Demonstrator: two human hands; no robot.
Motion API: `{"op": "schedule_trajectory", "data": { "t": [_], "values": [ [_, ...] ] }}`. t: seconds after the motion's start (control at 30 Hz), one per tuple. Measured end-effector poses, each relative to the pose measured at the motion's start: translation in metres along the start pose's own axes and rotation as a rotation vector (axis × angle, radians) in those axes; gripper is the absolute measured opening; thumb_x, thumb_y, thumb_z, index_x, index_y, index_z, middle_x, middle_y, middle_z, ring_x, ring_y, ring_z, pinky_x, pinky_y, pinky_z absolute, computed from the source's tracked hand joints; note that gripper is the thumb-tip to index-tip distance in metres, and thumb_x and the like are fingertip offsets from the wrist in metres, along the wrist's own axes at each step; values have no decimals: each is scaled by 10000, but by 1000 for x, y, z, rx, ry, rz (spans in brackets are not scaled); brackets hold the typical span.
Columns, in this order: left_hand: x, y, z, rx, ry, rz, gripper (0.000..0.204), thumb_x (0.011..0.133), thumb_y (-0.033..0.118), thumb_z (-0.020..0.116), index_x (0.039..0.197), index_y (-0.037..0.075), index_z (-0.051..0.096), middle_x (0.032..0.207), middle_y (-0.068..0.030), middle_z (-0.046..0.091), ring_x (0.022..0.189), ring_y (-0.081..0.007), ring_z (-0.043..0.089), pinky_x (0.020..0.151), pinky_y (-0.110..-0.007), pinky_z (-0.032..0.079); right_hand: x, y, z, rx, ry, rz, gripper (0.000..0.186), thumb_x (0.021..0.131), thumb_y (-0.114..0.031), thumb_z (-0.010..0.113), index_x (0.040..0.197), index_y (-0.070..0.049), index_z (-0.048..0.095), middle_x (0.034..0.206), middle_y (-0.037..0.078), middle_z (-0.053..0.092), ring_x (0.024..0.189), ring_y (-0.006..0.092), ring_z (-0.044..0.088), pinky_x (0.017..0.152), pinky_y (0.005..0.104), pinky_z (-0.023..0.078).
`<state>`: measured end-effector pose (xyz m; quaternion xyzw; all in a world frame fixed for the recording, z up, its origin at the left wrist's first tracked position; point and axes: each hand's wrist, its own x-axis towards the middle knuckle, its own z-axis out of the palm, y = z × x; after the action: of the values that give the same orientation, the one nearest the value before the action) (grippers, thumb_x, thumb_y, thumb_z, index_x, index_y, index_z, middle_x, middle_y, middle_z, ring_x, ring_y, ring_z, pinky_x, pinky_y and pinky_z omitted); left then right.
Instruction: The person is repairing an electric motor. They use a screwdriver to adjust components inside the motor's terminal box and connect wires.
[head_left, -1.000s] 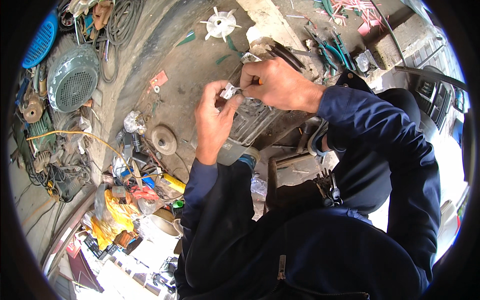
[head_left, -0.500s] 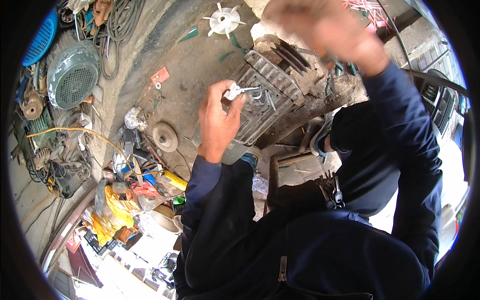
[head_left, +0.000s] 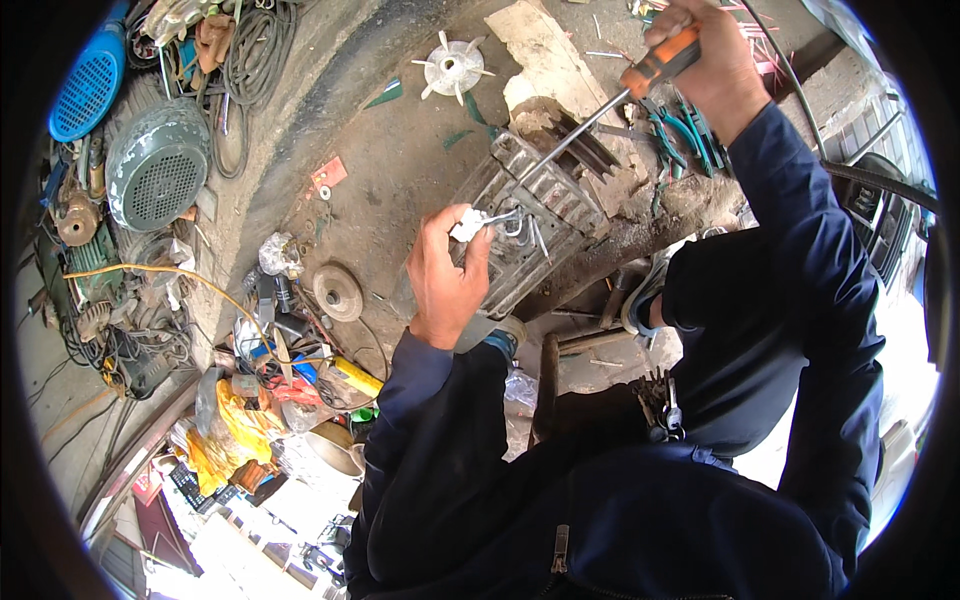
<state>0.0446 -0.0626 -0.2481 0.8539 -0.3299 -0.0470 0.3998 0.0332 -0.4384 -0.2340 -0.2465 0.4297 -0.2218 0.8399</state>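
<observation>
A finned grey metal motor housing [head_left: 565,205] lies on the ground ahead of me. Over its near left side, my left hand [head_left: 447,285] pinches a small white plastic piece [head_left: 466,226] between thumb and fingers. Pale wires [head_left: 512,222] run from that piece toward the opening in the housing. My right hand [head_left: 718,75], up at the right, is wrapped round the orange and black handle of a screwdriver [head_left: 660,64]. Its long shaft slants down left, the tip at the housing's upper part; whether it touches is unclear.
A white fan wheel [head_left: 450,68] lies beyond the housing. Teal-handled pliers [head_left: 685,135] lie on the right. Nearer left are a round metal disc [head_left: 337,291], cluttered tools and a yellow bag [head_left: 225,420]. A green-grey motor cover [head_left: 160,165] stands at far left.
My right hand, blurred before, has moved right and now shows the screwdriver, its shaft reaching to the housing. My left hand still pinches the white piece, slightly lower in view.
</observation>
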Motion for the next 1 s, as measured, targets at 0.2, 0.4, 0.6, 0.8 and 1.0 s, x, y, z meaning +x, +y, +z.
{"op": "schedule_trajectory", "data": {
  "t": [0.2,0.4,0.6,0.8,1.0],
  "values": [
    [-2,-3,3,77,43,144,414,896,86,789,1243,24,574,1015,-185,665,851,-368,667,723,-422,532,9,33,-3,55,-116,95,113,959,-113,648,871,-101,578,703,24,556,654,188,566,609,372,496],
    [0,0,3,58,55,152,427,882,56,796,1242,14,571,1010,-193,663,842,-360,669,711,-417,538,17,44,-2,78,-223,88,163,983,-64,652,882,-71,525,720,-19,431,659,124,460,658,307,458],
    [2,2,2,55,49,163,430,879,50,798,1241,11,569,1016,-199,663,831,-360,669,703,-415,542,12,43,1,29,-202,59,182,989,-66,647,870,-74,510,719,-24,423,656,120,451,657,305,452],
    [1,1,2,60,51,170,433,880,51,797,1244,10,567,1019,-202,663,844,-369,675,711,-420,546,11,43,1,41,-232,70,197,995,-70,645,863,-81,499,723,-27,421,660,117,452,660,306,456],
    [1,0,2,65,50,178,433,885,51,793,1248,6,563,1030,-205,662,853,-368,677,713,-418,548,16,45,-1,40,-247,72,156,994,-77,650,892,-62,532,746,-14,442,672,127,476,670,316,473]
  ]
}}
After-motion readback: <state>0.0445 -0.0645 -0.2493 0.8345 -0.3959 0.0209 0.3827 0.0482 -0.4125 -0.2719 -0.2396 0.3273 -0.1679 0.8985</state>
